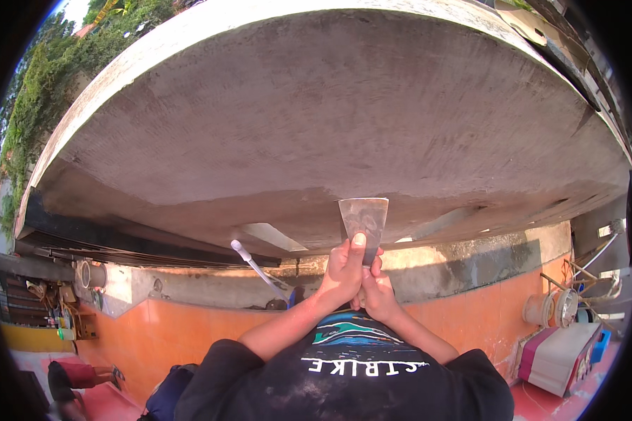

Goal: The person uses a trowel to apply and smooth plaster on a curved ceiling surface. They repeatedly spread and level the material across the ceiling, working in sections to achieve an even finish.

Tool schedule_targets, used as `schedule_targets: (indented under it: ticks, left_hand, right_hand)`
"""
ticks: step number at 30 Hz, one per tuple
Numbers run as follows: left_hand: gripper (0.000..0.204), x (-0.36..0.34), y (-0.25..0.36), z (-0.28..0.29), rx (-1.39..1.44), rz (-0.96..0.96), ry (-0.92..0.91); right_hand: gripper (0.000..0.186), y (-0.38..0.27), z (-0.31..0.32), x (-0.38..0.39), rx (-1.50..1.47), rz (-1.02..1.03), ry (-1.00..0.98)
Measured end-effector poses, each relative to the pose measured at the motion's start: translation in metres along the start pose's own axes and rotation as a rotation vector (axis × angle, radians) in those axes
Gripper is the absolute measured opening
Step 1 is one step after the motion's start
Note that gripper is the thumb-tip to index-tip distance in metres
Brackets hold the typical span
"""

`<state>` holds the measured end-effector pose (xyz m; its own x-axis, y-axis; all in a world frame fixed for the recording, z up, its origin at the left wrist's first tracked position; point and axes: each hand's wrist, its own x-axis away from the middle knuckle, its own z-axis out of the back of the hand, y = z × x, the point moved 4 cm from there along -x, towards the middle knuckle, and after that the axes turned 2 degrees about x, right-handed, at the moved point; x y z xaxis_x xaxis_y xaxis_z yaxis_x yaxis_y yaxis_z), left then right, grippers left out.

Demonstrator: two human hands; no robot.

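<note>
While fingers [359,241] of the left hand [343,272] and right hand [379,296] grip a scraper [364,219], broad grey wall [344,112] spreads beyond them past its edge [364,201], a white pole [249,259] to their left.

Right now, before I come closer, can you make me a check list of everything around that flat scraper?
Surface: grey wall, streaky, with a darker band low down.
Things in use: flat scraper, blade pointing toward the wall; whether it touches, I can't tell.
Clutter: buckets and a striped cover at right; white rod left of the hands.
Hands: left hand and right hand both grip the scraper.
Cables: none clearly seen.
Surroundings: orange floor, greenery, another person partly visible lower left.
</note>
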<state>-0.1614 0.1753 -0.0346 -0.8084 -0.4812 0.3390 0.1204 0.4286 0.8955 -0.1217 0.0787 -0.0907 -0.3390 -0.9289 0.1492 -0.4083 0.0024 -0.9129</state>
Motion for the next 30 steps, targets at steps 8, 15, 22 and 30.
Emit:
schedule_targets:
  ticks: [8, 15, 22, 30]
  left_hand:
    - [0.066, -0.004, 0.003, 0.004, -0.014, -0.055, -0.017]
    - [0.065, 0.0, 0.001, -0.002, 0.029, -0.163, 0.015]
    - [0.059, 0.025, 0.006, -0.018, -0.183, -0.414, 0.097]
    - [0.041, 0.028, -0.003, -0.022, -0.035, -0.286, -0.154]
  right_hand:
    - [0.019, -0.006, -0.006, -0.012, 0.108, 0.042, 0.052]
    - [0.024, -0.02, 0.006, -0.007, 0.26, 0.011, 0.016]
    - [0.029, -0.043, 0.011, 0.009, 0.466, 0.238, 0.192]
    - [0.035, -0.026, 0.014, 0.036, -0.394, -0.064, -0.137]
